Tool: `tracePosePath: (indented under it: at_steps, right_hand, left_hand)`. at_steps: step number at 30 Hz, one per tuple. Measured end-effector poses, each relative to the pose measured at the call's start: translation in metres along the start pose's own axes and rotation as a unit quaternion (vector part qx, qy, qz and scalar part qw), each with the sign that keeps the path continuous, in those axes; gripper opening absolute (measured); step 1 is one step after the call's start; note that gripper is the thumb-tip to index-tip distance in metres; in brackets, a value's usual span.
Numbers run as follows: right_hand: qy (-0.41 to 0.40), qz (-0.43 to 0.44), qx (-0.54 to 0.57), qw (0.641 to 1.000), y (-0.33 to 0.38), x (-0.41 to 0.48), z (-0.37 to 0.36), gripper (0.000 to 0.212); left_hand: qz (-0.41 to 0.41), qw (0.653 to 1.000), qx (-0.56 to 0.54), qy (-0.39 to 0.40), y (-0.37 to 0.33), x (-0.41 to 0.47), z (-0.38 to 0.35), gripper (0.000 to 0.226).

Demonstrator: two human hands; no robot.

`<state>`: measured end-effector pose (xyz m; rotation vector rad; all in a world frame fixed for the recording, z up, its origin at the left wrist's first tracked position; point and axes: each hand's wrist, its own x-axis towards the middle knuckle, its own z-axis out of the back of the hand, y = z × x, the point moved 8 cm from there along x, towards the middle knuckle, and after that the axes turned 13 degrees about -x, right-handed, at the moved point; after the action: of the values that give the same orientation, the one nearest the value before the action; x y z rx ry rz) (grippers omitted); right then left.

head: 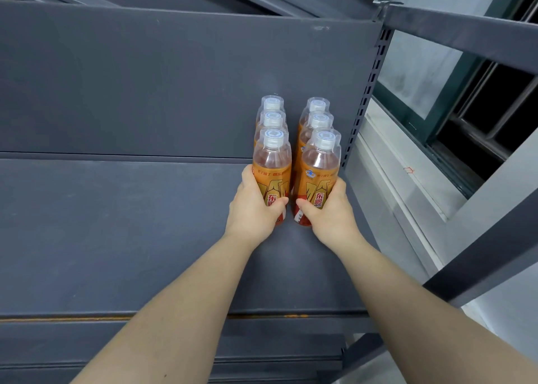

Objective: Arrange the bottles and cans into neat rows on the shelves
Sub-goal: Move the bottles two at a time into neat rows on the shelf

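Over at the right end of the dark shelf (116,232), six orange-labelled bottles (318,121) stood upright, caps up, in two rows of three running near to far. The left hand (252,211) curled round the near left bottle (272,165), and the right hand (330,216) wrapped the near right bottle (320,171), both labels facing near.

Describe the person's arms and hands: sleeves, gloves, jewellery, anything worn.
Nothing worn shows. The left hand and right hand are bare, with no gloves, and no rings on the parts in view. The left forearm and right forearm are bare too, with no sleeve, watch or bracelet up to the frame's edge.
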<state>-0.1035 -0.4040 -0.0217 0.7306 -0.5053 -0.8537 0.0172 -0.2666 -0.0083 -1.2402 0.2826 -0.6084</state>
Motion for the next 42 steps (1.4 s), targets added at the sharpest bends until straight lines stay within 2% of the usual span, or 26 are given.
tracePosePath:
  at_steps: [17,24,27,29,30,32,34,36,37,40,42]
  right_hand:
    - [0.016,0.002,0.009,1.000,-0.001,-0.001,-0.004,0.071]
    - [0.026,-0.012,0.001,1.000,-0.005,0.002,-0.005,0.074]
    - [0.042,-0.026,-0.004,0.999,-0.006,0.001,-0.005,0.090]
    - [0.028,-0.039,-0.010,0.999,-0.007,-0.004,0.000,0.105]
    - [0.012,-0.046,-0.019,0.999,-0.007,-0.009,0.004,0.105]
    - [-0.030,-0.052,-0.040,0.997,-0.007,-0.023,0.013,0.091]
    - [-0.062,-0.042,-0.067,0.995,-0.002,-0.041,0.023,0.061]
    - [-0.042,0.004,-0.102,0.994,0.011,-0.058,0.024,0.032]
    - [-0.014,0.044,-0.122,0.991,0.021,-0.065,0.020,0.024]
    - [0.071,0.191,-0.188,0.961,0.060,-0.088,0.001,0.017]
    - [0.130,0.262,-0.233,0.927,0.083,-0.100,-0.021,0.026]
  left_hand:
    - [0.009,1.000,0.000,0.008,0.003,0.001,-0.003,0.073]
    - [0.016,1.000,-0.006,0.014,0.004,0.001,-0.003,0.079]
    - [0.018,0.999,-0.025,0.026,0.003,0.000,-0.002,0.089]
    - [0.025,0.999,-0.027,0.030,0.003,-0.002,0.000,0.101]
    - [0.032,0.999,-0.023,0.027,0.004,-0.004,0.002,0.106]
    - [0.045,0.999,-0.011,0.022,0.005,-0.011,0.007,0.109]
    - [0.050,0.999,0.011,0.011,0.004,-0.022,0.016,0.103]
    - [0.041,0.998,0.047,-0.004,0.002,-0.032,0.028,0.090]
    - [0.036,0.997,0.071,-0.009,0.001,-0.037,0.034,0.084]
    - [0.014,0.986,0.167,-0.020,-0.001,-0.051,0.054,0.066]
    - [-0.006,0.973,0.230,-0.035,0.000,-0.062,0.073,0.058]
